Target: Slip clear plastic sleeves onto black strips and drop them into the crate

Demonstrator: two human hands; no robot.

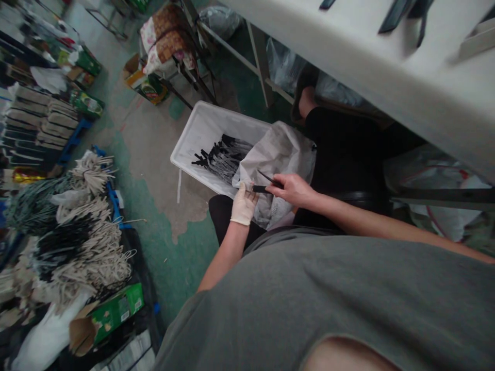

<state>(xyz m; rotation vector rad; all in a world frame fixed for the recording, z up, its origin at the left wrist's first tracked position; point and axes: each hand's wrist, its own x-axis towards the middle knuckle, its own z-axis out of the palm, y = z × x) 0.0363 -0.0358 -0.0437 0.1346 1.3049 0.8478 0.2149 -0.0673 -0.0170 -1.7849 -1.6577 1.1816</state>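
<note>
Between the fingers of the bare right hand [288, 189] sits a dark two-pronged piece [263, 189], gripped near the fingertips, its slim prongs spread apart and reaching leftward. Just beside the lower prong's end are the fingers of the left hand [244, 206], which wears a pale glove; they are bent (whether they pinch anything, I cannot tell). Under and just past both sets of fingers lies a crumpled whitish sack [276, 149], draped over the near end of a white tub [204, 116]. Farther from the fingertips, inside that tub, rests a bunch of grey and black strips [224, 157]. Beyond the tub's far end, well apart from the fingers, stands a chair with a brown patterned cushion [168, 38]. Far to the left of the gloved fingers are bundled pale cords [93, 252] and a green box [118, 312]. Ahead and to the right of the bare fingers, a white table [386, 77] bears dark pieces [396, 15].
</note>
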